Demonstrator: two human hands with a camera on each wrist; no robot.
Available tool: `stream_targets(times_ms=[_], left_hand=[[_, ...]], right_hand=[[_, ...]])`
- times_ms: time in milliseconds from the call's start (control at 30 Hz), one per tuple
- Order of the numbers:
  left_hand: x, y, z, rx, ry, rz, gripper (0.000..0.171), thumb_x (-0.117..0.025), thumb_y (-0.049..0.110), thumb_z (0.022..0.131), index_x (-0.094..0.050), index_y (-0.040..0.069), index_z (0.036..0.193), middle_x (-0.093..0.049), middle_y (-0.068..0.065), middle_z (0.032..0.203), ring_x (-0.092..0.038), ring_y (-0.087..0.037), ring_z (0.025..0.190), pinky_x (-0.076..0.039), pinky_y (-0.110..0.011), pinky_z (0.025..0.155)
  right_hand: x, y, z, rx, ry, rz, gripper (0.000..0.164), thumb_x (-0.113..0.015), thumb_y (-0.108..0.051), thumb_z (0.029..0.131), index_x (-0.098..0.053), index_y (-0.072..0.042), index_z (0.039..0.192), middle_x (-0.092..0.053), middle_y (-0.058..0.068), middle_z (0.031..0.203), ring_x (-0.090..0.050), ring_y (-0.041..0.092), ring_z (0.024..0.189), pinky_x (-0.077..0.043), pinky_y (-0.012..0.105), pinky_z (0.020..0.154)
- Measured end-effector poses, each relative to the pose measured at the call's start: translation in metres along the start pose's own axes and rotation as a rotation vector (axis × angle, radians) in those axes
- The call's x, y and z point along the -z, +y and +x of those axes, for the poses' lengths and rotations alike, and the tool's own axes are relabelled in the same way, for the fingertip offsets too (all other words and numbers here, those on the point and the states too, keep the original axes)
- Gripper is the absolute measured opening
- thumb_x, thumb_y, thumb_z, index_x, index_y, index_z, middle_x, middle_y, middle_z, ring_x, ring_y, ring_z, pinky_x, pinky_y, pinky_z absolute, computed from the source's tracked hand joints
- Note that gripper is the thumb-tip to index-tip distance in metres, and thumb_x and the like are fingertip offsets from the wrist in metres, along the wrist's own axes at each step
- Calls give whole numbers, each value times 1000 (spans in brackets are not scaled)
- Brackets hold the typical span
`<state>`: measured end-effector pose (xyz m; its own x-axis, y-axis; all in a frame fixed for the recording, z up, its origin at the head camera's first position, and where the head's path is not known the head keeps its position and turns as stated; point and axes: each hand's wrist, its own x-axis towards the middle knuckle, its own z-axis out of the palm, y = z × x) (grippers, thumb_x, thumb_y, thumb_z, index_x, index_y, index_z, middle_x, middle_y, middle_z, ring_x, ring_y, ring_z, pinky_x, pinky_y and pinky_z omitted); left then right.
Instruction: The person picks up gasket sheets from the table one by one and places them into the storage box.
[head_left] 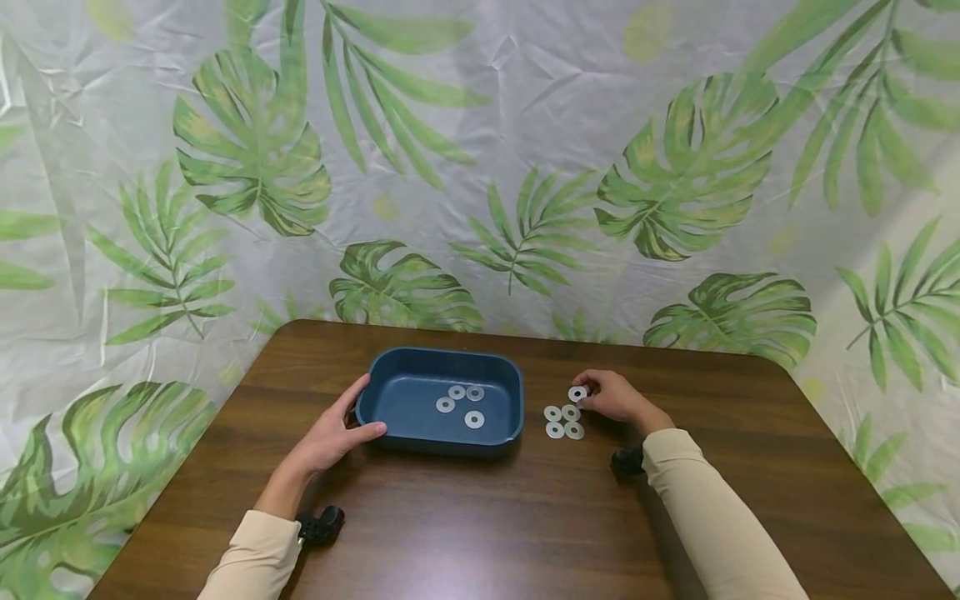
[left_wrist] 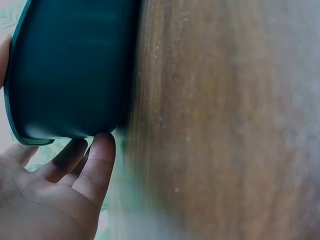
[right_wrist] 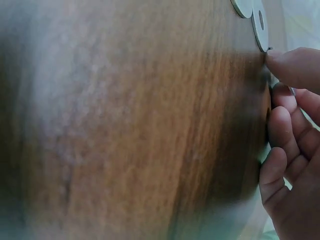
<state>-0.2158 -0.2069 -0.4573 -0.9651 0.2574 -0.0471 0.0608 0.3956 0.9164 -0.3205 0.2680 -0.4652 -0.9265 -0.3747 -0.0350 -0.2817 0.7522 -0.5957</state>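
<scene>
A blue rectangular tray [head_left: 442,444] stands on the table with several flat metal washers [head_left: 474,419] lying loose on its floor. My left hand [head_left: 330,437] grips its left end, thumb at the near rim and the other fingers against the outer wall; in the left wrist view those fingers touch the dark wall of the tray [left_wrist: 75,65]. To the tray's right, my right hand [head_left: 617,397] pinches a washer [head_left: 582,389] between thumb and fingers. Just below it, more washers [head_left: 555,430] lie close together on the table. The right wrist view mostly hides the pinched washer behind the thumb.
The brown wooden table [head_left: 465,525] has rounded far corners. Behind it hangs a pale cloth [head_left: 540,108] printed with green leaves. Each wrist carries a small black camera, such as the one [head_left: 322,527] at the left sleeve.
</scene>
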Motion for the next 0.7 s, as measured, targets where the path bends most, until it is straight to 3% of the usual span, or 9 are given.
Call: stream_targets(times_ms=[267, 400, 700], left_hand=[[1, 0, -1, -3, 2, -14, 91, -69, 25, 93, -10, 14, 161, -6, -22, 167, -13, -51, 150, -22, -65, 117], [2, 1, -1, 1, 1, -13, 92, -70, 27, 92, -10, 15, 161, -5, -22, 167, -13, -52, 150, -23, -66, 116], [0, 1, -1, 9, 5, -3, 92, -70, 27, 92, -11, 13, 161, -6, -23, 167, -13, -51, 150, -22, -65, 117]], right_hand=[[12, 0, -2, -7, -14, -48, 28, -72, -10, 86, -67, 0, 112, -67, 10, 95, -57, 17, 85, -46, 32, 75], [20, -5, -4, 10, 10, -21, 30, -72, -11, 87, -66, 0, 113, -67, 11, 96, -61, 17, 86, -47, 31, 73], [33, -46, -10, 89, 3, -17, 33, -71, -18, 91, -65, -5, 121, -68, 12, 102, -66, 19, 89, -52, 33, 74]])
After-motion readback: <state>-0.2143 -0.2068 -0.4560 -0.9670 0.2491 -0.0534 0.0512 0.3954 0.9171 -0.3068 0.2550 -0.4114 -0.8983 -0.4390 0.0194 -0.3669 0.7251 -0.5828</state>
